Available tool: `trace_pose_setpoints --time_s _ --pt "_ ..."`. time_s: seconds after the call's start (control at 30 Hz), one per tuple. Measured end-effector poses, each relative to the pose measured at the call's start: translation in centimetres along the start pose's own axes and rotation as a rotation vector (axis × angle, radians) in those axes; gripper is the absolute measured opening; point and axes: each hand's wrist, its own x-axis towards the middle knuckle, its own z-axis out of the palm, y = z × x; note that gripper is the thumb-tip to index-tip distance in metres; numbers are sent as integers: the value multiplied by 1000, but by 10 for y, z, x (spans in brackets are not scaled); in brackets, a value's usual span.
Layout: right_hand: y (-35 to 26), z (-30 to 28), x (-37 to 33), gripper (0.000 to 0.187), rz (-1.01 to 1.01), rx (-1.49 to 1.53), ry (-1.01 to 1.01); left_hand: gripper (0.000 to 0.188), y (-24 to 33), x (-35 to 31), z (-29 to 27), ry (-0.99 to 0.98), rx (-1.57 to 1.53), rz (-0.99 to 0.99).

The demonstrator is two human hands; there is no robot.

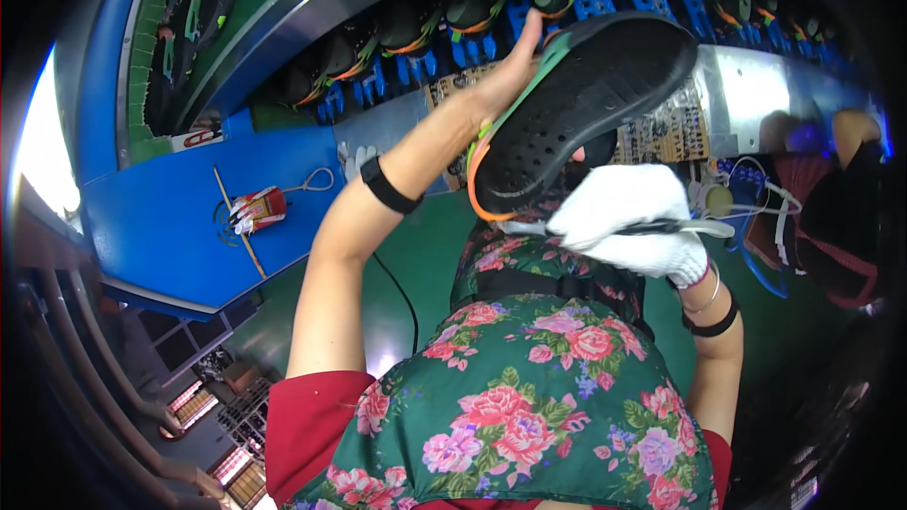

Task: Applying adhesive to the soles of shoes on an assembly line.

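A shoe [586, 85] with a black sole and green-orange sides is held up in front of me, sole toward me and heel low. My left hand [505, 76], bare, supports it from behind and along its left side; most of its fingers are hidden by the shoe. My right hand [628, 217], in a white knit glove, is closed around a slim brush-like tool [704, 227]. The tool's pale tip lies by the orange heel edge; whether it touches cannot be made out.
Behind, a row of similar shoes [472, 14] stands on blue holders. On the blue table [161, 217] at left are a red can [260, 211], a thin stick [238, 227] and a looped cord [316, 179]. Another person's arm [855, 132] shows at far right.
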Motion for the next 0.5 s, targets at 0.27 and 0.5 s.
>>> trace_pose_setpoints --time_s 0.27,0.5 --pt "-11 -27 -2 17 44 -392 507 56 -63 1 25 142 -336 285" --pt "-26 -21 0 18 -135 -528 272 46 -103 -28 2 214 41 239"
